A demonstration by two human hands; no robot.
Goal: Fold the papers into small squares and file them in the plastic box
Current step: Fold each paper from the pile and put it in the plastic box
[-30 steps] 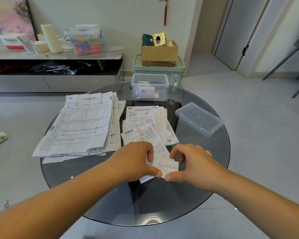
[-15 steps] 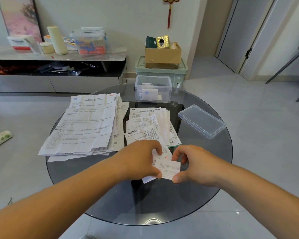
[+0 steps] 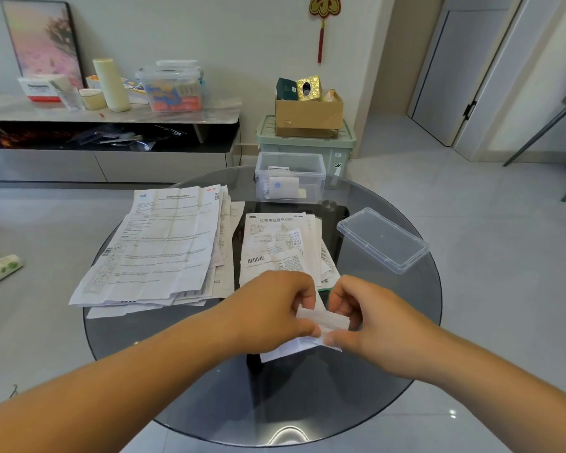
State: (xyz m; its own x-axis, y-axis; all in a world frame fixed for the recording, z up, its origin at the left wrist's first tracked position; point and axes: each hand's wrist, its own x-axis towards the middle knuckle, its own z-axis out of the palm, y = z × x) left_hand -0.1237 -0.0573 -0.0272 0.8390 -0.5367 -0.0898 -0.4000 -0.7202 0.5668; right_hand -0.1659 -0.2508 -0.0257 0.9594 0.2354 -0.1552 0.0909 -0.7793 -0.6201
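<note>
2 hands work on 1 sheet at the near side of the round glass table [image 3: 389, 371], well in front of the plastic box [image 3: 290, 158]. The left hand [image 3: 275, 308] has its fingers curled over the left end of the folded paper [image 3: 324, 320], with the thumb tip pressed onto it. The right hand [image 3: 373, 325] pinches the right end between its thumb and curled fingers. The paper shows as a narrow white strip, with a looser flap hanging below it toward the person. The 2 hands are close together, and the strip bridges the gap between them.

The plastic box stands open at the far edge of the table. Its walls are clear and at least 1 folded white piece [image 3: 283, 188] sits inside. Its lid [image 3: 381, 240] lies to the front right of the box, apart from it. Straight in front of the box lies a small stack of printed papers [image 3: 281, 246], its near edge just behind the hands. To the front left of the box is a larger stack of bigger sheets [image 3: 164, 246], fanned out. Behind the box, a green bin [image 3: 307, 145] on the floor carries a cardboard carton [image 3: 307, 112].
</note>
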